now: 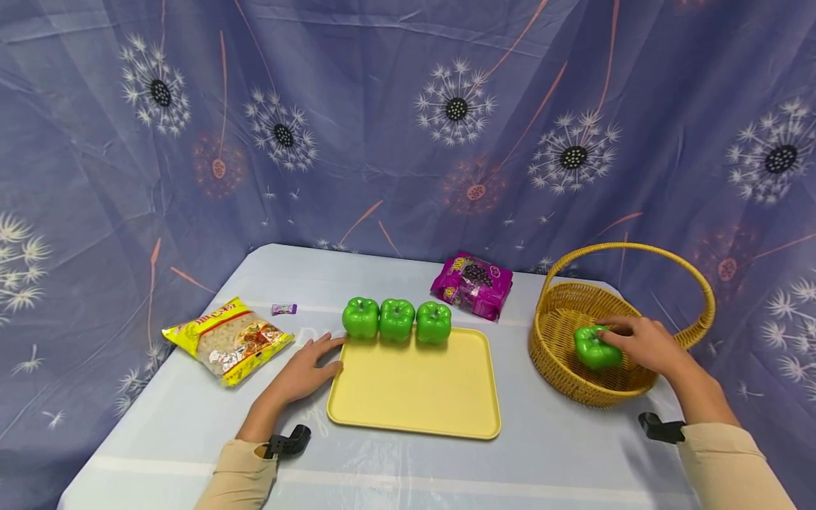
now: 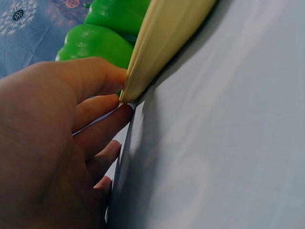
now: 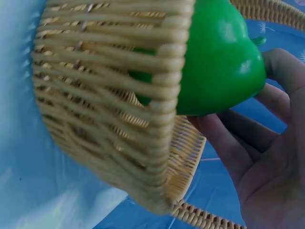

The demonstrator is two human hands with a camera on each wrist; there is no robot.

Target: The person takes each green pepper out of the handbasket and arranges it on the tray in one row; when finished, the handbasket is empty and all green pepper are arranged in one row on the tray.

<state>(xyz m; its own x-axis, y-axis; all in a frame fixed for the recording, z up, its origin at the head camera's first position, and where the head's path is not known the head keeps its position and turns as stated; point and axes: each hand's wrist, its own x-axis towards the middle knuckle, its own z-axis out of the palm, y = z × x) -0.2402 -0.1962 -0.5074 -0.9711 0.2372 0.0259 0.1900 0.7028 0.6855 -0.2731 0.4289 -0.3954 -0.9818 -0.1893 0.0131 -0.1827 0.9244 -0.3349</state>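
In the head view my right hand (image 1: 647, 343) grips a glossy green bell pepper (image 1: 591, 350) within the handled wicker basket (image 1: 553, 368). The right wrist view has this pepper (image 3: 219, 62) at the woven rim, thumb and fingers around its side. My left hand (image 1: 306, 368) rests at the left edge of a yellow rectangular tray (image 1: 414, 397). Seen from the left wrist, its fingertips (image 2: 114, 78) touch the tray's outer rim, with the other fingers loosely extended along the table. Three more green bell peppers (image 1: 397, 320) stand in a row along the tray's far edge.
A yellow food packet (image 1: 229, 340) lies on the left of the white-covered table (image 1: 255, 460), near a small purple wrapped candy (image 1: 284, 309). Behind the tray is a purple grape-print bag (image 1: 473, 285). The basket's handle (image 1: 627, 246) arches upright; a patterned blue curtain (image 1: 357, 142) hangs behind.
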